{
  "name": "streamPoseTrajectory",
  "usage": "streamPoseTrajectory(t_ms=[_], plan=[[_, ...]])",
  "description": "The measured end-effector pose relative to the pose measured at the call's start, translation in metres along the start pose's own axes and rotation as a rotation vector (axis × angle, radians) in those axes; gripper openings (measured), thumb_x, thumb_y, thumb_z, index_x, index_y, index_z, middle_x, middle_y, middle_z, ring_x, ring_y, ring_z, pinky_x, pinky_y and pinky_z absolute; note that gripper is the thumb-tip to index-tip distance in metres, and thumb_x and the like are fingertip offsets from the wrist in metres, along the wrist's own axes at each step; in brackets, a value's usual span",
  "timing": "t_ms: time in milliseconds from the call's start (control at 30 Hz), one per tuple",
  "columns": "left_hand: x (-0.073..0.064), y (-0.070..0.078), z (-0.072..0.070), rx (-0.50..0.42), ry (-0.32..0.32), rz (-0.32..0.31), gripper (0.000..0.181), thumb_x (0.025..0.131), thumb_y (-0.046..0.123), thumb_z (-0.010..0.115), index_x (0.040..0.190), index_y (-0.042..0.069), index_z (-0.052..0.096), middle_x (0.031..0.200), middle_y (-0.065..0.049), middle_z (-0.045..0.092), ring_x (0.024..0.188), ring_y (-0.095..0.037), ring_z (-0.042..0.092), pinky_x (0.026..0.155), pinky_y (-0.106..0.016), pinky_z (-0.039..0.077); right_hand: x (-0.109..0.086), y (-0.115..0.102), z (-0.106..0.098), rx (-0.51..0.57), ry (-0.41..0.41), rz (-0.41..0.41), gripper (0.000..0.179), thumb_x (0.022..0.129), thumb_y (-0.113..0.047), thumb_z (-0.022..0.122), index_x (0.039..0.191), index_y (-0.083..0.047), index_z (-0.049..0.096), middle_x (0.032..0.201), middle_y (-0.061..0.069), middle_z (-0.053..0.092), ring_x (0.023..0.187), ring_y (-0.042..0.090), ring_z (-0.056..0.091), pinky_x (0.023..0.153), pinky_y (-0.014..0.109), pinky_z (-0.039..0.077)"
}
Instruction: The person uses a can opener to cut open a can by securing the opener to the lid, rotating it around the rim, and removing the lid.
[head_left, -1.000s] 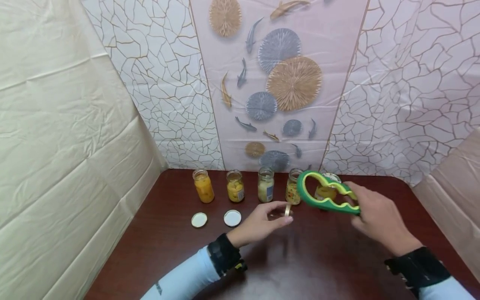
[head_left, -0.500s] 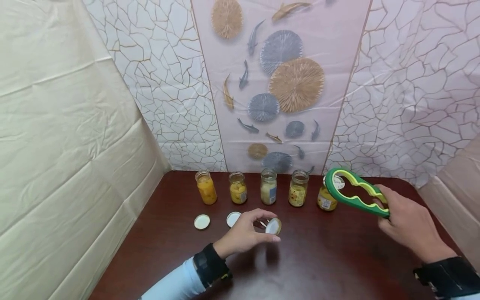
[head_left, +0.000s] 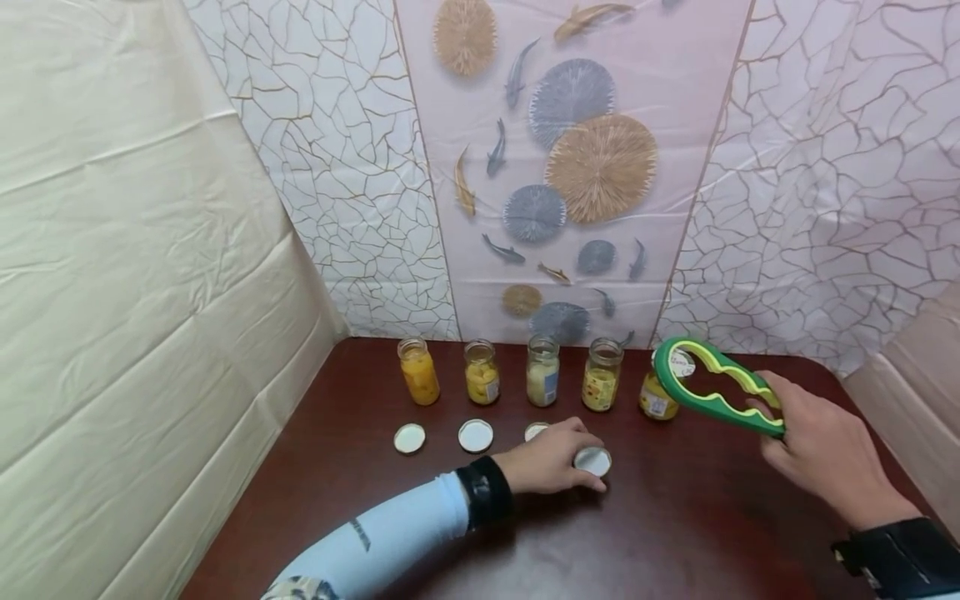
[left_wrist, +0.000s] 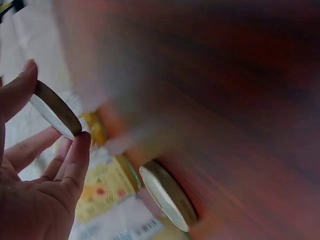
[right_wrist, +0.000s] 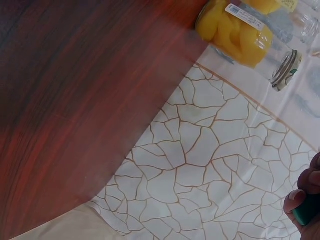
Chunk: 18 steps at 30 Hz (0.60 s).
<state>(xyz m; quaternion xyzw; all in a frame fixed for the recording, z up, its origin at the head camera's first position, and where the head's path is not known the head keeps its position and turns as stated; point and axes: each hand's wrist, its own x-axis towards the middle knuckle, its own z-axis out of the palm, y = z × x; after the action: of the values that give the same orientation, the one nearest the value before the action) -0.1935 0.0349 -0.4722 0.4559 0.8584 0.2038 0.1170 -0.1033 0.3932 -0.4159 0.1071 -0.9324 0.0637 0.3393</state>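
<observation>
My left hand (head_left: 551, 458) pinches a round jar lid (head_left: 592, 461) by its edge, white inside facing up, low over the table in front of the fourth jar. In the left wrist view this lid (left_wrist: 56, 111) sits between thumb and fingertips. Partly hidden behind the hand is another lid (head_left: 536, 430) on the table. My right hand (head_left: 821, 442) grips a green jar opener (head_left: 712, 404) with scalloped yellow inner edges, raised at the right. The opener overlaps the rightmost jar (head_left: 657, 402), which has its lid on and holds yellow fruit.
Open glass jars stand in a row at the back: an orange-filled jar (head_left: 420, 379), a yellow one (head_left: 482, 379), a pale one (head_left: 542, 379) and a labelled one (head_left: 600, 383). Two lids lie at the left, a smaller lid (head_left: 409, 438) and a larger lid (head_left: 476, 436). A patterned cloth (head_left: 360, 275) hangs behind.
My left hand has brought the lid down from near the fourth jar, first leftward, then right, and its white inside has turned up. My right hand has shifted right with the jar opener.
</observation>
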Motion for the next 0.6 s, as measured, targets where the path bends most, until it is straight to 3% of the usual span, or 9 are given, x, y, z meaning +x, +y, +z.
streamPoseTrajectory(t_ms=[167,233,300,367,400,500,600], plan=[[0.021,0.011,0.007,0.219,-0.030,0.019,0.053,0.095,0.058,0.076,0.132,0.021,0.072,0.113,0.005,0.061,0.093,-0.002,0.054,0.076,-0.012,0.045,-0.004,-0.001,-0.002,0.015,0.026,-0.039,0.069,0.066,-0.013,0.077,0.132,-0.003,0.061,0.085,0.012,0.068,0.061,0.018,0.048,0.048,0.031,0.034],[0.027,0.015,0.008,0.289,-0.037,0.011,0.051,0.094,0.059,0.077,0.127,0.021,0.074,0.109,0.006,0.061,0.091,-0.003,0.053,0.074,-0.013,0.045,-0.006,-0.002,-0.003,0.028,0.047,-0.066,0.054,0.084,-0.028,0.072,0.130,-0.003,0.062,0.084,0.010,0.068,0.062,0.019,0.050,0.049,0.032,0.037],[0.033,0.016,0.008,0.323,-0.056,-0.010,0.050,0.093,0.060,0.077,0.124,0.022,0.074,0.108,0.006,0.061,0.091,-0.004,0.053,0.075,-0.015,0.046,-0.007,-0.004,-0.004,0.039,0.068,-0.088,0.054,0.099,-0.048,0.055,0.128,-0.004,0.064,0.083,0.008,0.067,0.064,0.019,0.051,0.050,0.033,0.038],[0.037,0.016,0.009,0.335,-0.078,-0.035,0.050,0.092,0.060,0.078,0.124,0.022,0.073,0.109,0.006,0.061,0.092,-0.005,0.054,0.076,-0.016,0.048,-0.008,-0.006,-0.004,0.047,0.077,-0.097,0.073,0.103,-0.064,0.031,0.128,-0.004,0.065,0.083,0.007,0.067,0.066,0.020,0.052,0.051,0.035,0.040],[0.039,0.015,0.009,0.332,-0.088,-0.049,0.050,0.092,0.060,0.078,0.125,0.022,0.073,0.110,0.005,0.061,0.093,-0.006,0.055,0.077,-0.017,0.048,-0.008,-0.007,-0.004,0.050,0.078,-0.098,0.077,0.102,-0.066,0.027,0.127,-0.004,0.065,0.083,0.006,0.067,0.066,0.020,0.052,0.051,0.035,0.040],[0.047,0.010,0.015,0.309,-0.100,-0.091,0.050,0.092,0.059,0.079,0.126,0.024,0.070,0.114,0.005,0.061,0.099,-0.008,0.056,0.080,-0.019,0.050,-0.009,-0.008,-0.004,0.053,0.060,-0.085,0.053,0.099,-0.048,0.052,0.128,-0.005,0.064,0.085,0.006,0.068,0.068,0.020,0.052,0.053,0.035,0.041],[0.054,0.005,0.017,0.281,-0.093,-0.129,0.049,0.092,0.059,0.079,0.127,0.027,0.068,0.119,0.004,0.062,0.107,-0.011,0.058,0.085,-0.021,0.052,-0.010,-0.008,-0.004,0.053,0.051,-0.080,0.047,0.092,-0.034,0.058,0.130,-0.006,0.064,0.085,0.005,0.067,0.069,0.020,0.052,0.053,0.034,0.042]])
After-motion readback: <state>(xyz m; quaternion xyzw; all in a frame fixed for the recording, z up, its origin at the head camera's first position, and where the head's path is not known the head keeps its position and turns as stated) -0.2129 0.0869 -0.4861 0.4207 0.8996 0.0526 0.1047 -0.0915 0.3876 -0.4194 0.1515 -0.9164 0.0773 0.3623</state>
